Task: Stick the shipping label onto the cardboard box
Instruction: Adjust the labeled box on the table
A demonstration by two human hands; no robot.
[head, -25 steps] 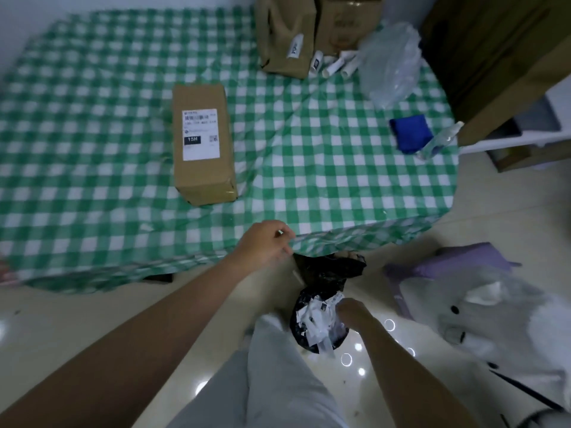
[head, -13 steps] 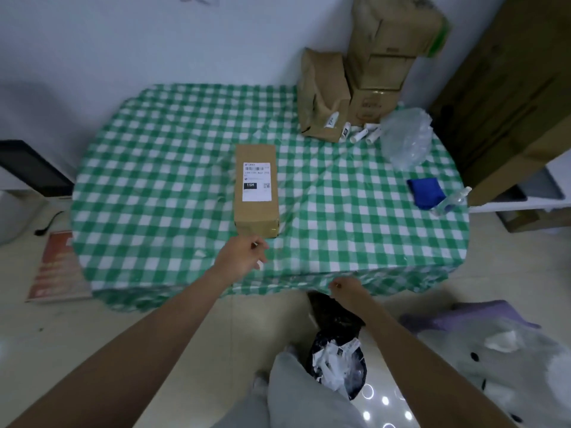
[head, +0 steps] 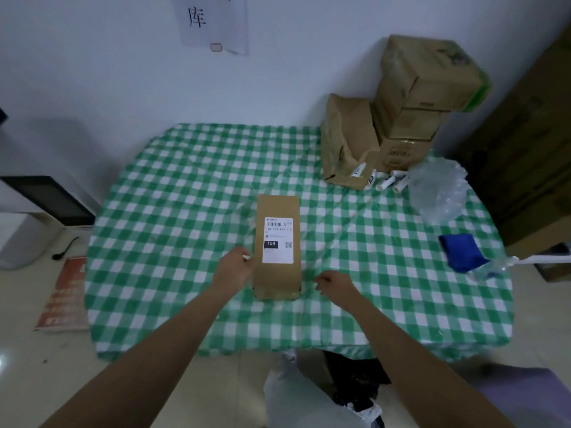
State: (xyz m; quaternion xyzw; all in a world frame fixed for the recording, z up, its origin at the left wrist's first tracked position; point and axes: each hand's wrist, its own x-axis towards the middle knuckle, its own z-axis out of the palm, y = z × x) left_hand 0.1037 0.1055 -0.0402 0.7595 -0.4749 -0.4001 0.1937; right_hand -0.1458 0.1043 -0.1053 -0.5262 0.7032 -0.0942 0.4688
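A long brown cardboard box lies on the green-checked table, its short end toward me. A white shipping label with a barcode and a black "15H" block is stuck flat on its top face. My left hand rests against the box's left side, fingers curled around a small white scrap. My right hand hovers just right of the box's near end, fingers loosely bent and holding nothing, a small gap from the box.
Stacked cardboard boxes and a brown paper bag stand at the back right, with white rolls, a clear plastic bag and a blue cloth. A black bin bag sits on the floor under the near edge.
Both hands rose from the bin bag and table edge up to the box. The left now touches the box's side, and the right came up beside its near end. The view tilted upward.
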